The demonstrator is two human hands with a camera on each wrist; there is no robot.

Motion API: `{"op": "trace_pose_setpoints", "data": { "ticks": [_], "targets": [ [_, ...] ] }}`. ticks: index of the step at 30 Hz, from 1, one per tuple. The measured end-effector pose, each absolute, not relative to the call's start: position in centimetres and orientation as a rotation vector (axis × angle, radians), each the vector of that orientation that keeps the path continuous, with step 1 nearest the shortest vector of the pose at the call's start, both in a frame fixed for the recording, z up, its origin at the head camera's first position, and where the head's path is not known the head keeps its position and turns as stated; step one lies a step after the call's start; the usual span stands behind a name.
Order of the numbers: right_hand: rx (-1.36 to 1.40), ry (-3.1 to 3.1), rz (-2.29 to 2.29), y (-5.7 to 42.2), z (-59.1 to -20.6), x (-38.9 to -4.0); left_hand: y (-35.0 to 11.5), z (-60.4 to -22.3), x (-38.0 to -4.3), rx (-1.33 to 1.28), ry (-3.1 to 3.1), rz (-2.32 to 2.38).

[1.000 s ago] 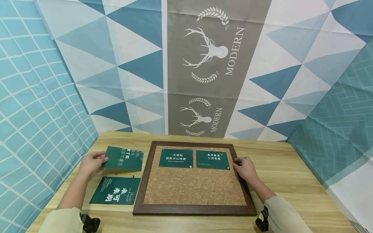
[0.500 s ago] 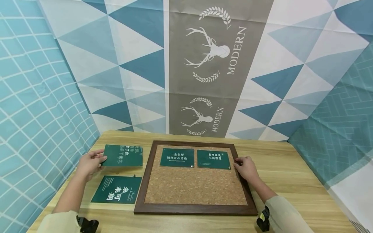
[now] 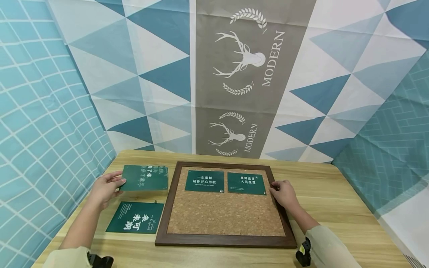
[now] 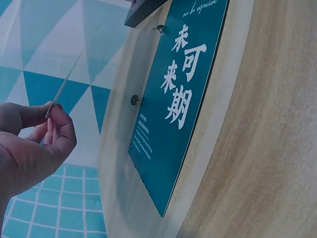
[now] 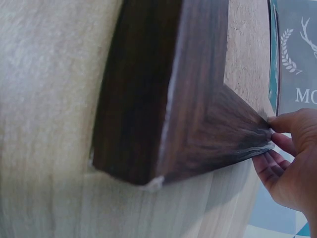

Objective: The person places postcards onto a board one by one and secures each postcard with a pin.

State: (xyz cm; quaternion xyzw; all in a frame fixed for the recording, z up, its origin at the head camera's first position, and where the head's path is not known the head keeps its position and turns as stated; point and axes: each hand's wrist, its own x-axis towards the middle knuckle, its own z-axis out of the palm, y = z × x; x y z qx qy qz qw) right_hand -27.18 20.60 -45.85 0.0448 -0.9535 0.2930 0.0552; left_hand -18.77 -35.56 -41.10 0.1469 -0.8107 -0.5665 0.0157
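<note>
My left hand (image 3: 105, 189) pinches the left edge of a green card (image 3: 145, 178) with white lettering, held above the table. In the left wrist view this card (image 4: 67, 82) shows almost edge-on between thumb and fingers. Below it a second green card (image 3: 135, 217) lies on the table, with small metal pins (image 4: 134, 100) by its edge. A cork board (image 3: 228, 214) in a dark wooden frame (image 3: 162, 223) bears two green cards, the left one (image 3: 204, 181) and the right one (image 3: 246, 183). My right hand (image 3: 284, 194) grips the frame's right side, beside the right card.
The wooden table (image 3: 321, 204) carries everything and ends at a patterned cloth backdrop (image 3: 167, 82) behind. Blue gridded cloth (image 3: 50, 111) hangs close along the left side, and teal cloth (image 3: 395, 130) along the right.
The held card has turned to lie more level and moved slightly right and up in the view. My right hand stays on the frame; the whole view has shifted slightly.
</note>
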Motion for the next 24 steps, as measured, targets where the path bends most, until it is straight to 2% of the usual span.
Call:
{"op": "trace_pose_setpoints", "data": {
  "ticks": [24],
  "targets": [
    [0.136, -2.903, 0.882, 20.7, -45.9, -27.3, -33.1, -41.0, -18.6, 0.426, -2.512, -1.821]
  ]
}}
